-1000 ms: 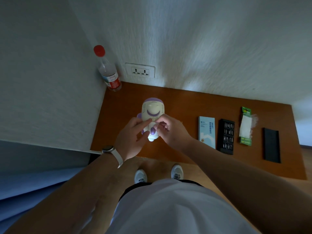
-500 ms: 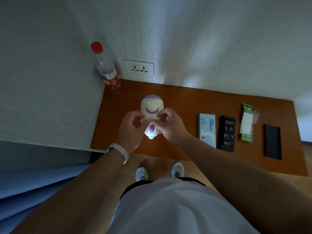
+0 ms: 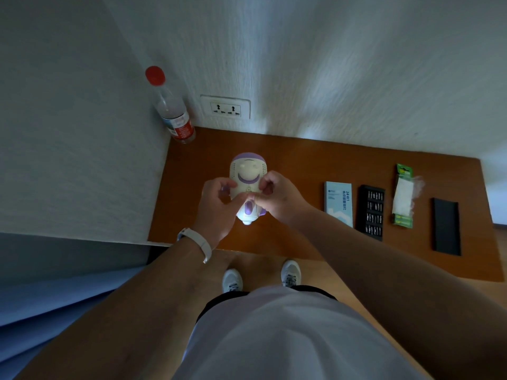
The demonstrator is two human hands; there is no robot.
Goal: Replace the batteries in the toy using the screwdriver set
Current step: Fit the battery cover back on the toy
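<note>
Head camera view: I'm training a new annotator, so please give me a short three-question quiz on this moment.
1. True or false: the bottle stands in the far left corner of the table.
2. What do the left hand and right hand hold? A) toy B) phone C) cup
3. Fill in: between the blue box and the battery pack lies the ___.
Key: 1 true; 2 A; 3 bit tray.
</note>
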